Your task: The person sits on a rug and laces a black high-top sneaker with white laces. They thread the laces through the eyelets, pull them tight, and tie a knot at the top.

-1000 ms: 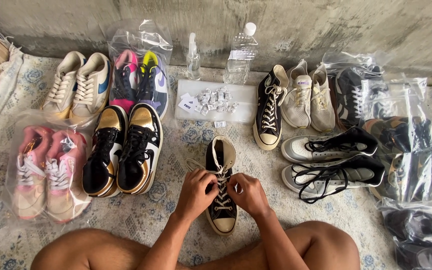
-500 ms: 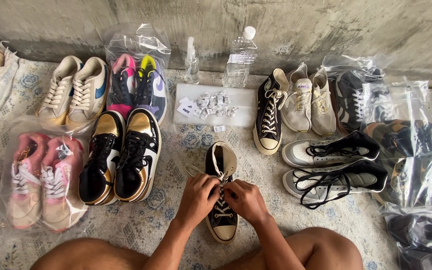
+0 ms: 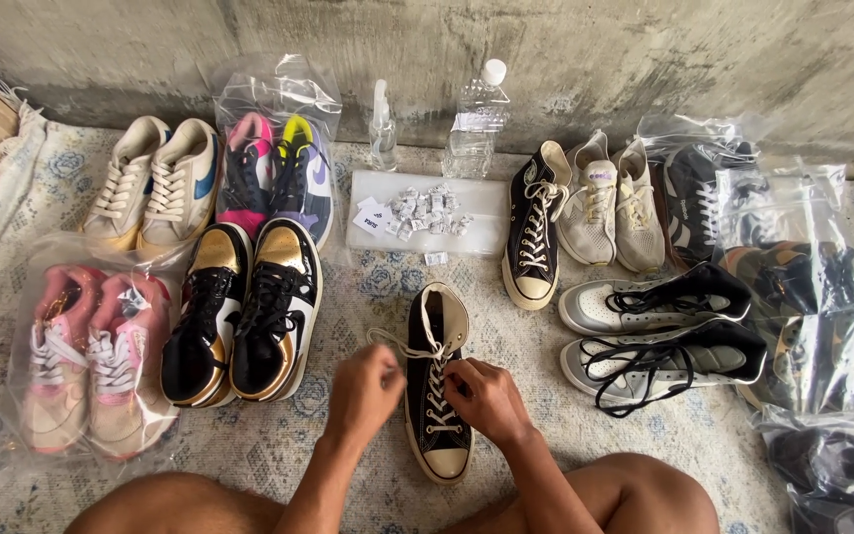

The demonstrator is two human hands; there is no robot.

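A black high-top canvas sneaker (image 3: pixel 439 431) with cream laces lies on the patterned mat in front of me, toe toward me. My left hand (image 3: pixel 363 392) sits at its left side, fingers closed on a lace end that runs up and left. My right hand (image 3: pixel 487 399) rests on the right side of the lacing, pinching the lace near the upper eyelets. The matching black high-top (image 3: pixel 534 232) lies farther back, to the right.
Black-and-gold sneakers (image 3: pixel 239 311) lie left of my hands, bagged pink sneakers (image 3: pixel 86 356) beyond them. Grey-and-black high-tops (image 3: pixel 659 331) are at right, bagged shoes (image 3: pixel 793 316) at the far right. A white tray (image 3: pixel 476 237) of small packets, a spray bottle (image 3: pixel 382 127) and a water bottle (image 3: pixel 473 124) stand by the concrete wall.
Both hands have stayed on the black sneaker's laces, working a little higher up the shoe; the left hand has pulled a lace end out to the left.
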